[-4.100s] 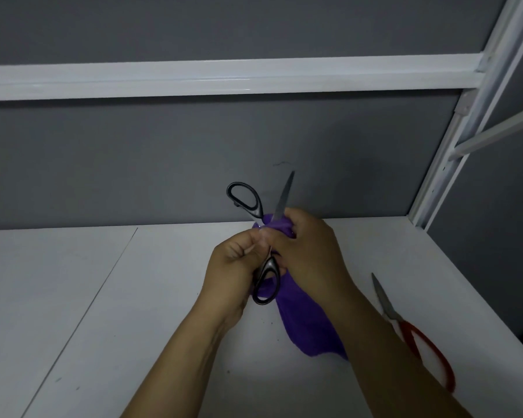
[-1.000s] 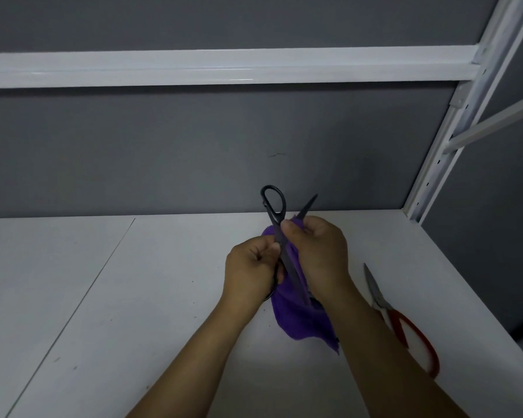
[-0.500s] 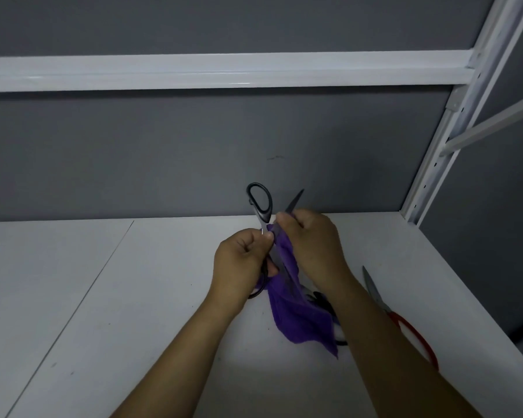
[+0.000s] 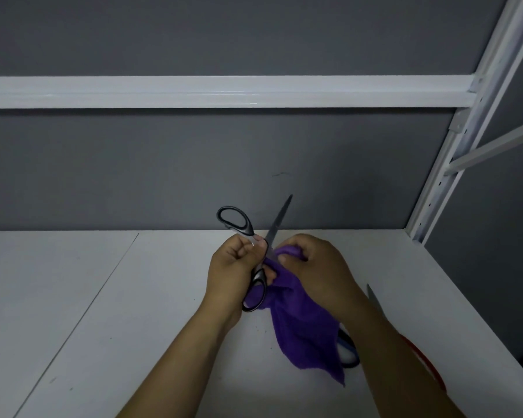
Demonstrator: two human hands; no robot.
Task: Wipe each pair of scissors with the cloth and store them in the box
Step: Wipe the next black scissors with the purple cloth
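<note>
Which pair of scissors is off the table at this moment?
The black-handled scissors, gripped in the left hand, blades spread. The red-handled pair and a dark-handled pair behind the purple cloth lie on the table.

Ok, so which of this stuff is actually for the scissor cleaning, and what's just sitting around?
For the job: black scissors in the left hand; purple cloth in the right hand; red scissors on the table; dark handle loop behind the cloth, likely another pair. No box in view.
Just there: white rail; slotted upright; grey wall.
</note>
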